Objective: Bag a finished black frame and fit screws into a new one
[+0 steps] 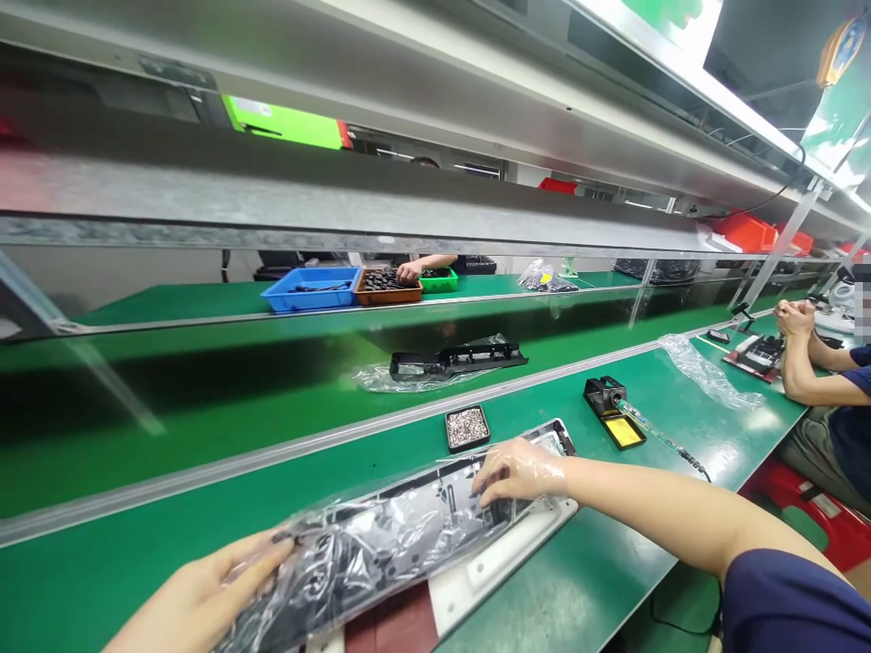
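Note:
A black plastic frame (401,535) lies inside a clear plastic bag (327,580) on a white jig (504,580) at the bench's near edge. My left hand (204,594) grips the bag's left end. My right hand (513,472), wearing a thin clear glove, presses down on the bagged frame's right end. Creased plastic hides much of the frame. Just beyond my right hand sits a small black tray of silvery screws (466,428). A soldering iron (660,440) lies on the green bench mat (653,535), next to its black stand (605,396).
A metal rail (272,467) separates my bench from a green belt carrying another bagged black frame (457,361). At right, a co-worker's clasped hands (795,317) rest over a bench. Beyond, another person's hand (408,270) reaches over a brown tray (387,287) beside a blue tray (311,288).

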Available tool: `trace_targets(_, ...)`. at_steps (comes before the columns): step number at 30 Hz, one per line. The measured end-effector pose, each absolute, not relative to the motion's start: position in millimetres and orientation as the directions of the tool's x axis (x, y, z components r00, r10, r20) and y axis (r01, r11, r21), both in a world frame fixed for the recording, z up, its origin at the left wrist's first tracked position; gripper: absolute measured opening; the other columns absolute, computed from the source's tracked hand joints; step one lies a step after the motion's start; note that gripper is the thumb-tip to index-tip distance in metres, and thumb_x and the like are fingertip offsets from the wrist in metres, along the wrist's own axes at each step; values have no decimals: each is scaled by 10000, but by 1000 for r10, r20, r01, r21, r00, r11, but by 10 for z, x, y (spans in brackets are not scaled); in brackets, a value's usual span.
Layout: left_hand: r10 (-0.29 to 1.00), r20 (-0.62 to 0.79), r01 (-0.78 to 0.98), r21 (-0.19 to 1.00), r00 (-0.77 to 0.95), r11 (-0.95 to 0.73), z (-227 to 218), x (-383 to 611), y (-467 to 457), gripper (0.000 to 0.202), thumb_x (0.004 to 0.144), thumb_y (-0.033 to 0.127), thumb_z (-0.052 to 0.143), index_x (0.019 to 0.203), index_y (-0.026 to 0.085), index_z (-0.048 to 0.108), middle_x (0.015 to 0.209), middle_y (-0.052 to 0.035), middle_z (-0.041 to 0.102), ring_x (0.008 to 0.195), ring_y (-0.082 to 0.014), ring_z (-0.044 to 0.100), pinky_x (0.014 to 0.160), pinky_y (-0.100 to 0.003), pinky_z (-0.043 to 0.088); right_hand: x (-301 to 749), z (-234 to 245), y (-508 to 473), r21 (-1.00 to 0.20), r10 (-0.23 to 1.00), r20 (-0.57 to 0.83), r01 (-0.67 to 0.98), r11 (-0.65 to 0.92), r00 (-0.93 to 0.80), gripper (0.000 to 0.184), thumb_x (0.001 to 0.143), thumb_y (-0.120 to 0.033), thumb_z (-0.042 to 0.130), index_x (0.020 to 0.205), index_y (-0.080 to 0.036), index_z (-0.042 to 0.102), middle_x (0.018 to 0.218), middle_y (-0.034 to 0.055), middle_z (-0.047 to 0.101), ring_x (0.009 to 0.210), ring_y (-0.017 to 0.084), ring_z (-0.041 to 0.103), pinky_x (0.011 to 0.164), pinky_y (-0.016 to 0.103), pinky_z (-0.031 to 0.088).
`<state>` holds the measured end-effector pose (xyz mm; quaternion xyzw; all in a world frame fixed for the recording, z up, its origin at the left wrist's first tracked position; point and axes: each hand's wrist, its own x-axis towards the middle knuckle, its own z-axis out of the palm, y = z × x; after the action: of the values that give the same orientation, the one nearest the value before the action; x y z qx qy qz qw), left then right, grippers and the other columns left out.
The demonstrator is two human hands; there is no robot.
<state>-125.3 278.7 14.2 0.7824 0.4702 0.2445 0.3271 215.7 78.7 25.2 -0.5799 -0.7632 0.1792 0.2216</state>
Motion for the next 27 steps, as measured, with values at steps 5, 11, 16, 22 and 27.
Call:
trace_targets(5,941,57,620,739,332,-264,203,-1235,2822,677,575,794,526,888,254,787,1093,-79,780,1144,-412,690,1103,-532,486,2205,156,773,-499,947,233,809,311,-220,111,993,-124,819,1028,-68,730,972,60,611,960,157,626,986,312,572)
trace_targets(11,953,112,650,709,280,-274,363,-1170,2593,579,716,654,416,992,259,738,1055,-34,786,1040,-322,706,898,-378,540,2150,39,793,-429,887,390,804,412,-247,191,1050,-182,764,952,-44,675,957,63,598,937,154,613,948,292,569)
trace_targets(16,971,132,677,698,199,-234,500,-1182,2497,547,759,606,372,999,263,723,960,-20,781,901,-267,700,735,-287,498,2077,75,730,-364,848,442,806,467,-291,132,1030,-136,728,962,-54,651,923,53,572,918,158,586,921,279,546)
trace_targets(22,983,112,684,707,145,-181,574,-1285,2561,547,750,598,358,952,249,728,976,-18,784,957,-274,692,738,-283,484,2025,173,590,-408,895,359,818,405,-264,113,1020,-100,710,952,-56,631,891,40,550,882,152,561,897,261,522)
trace_targets(27,988,103,680,717,114,-153,540,-1454,2746,539,731,593,401,952,244,747,1035,-34,785,1006,-293,687,779,-308,479,2090,281,583,-510,963,171,818,266,-206,136,1034,-96,719,947,-43,630,912,47,554,886,146,570,908,267,546)
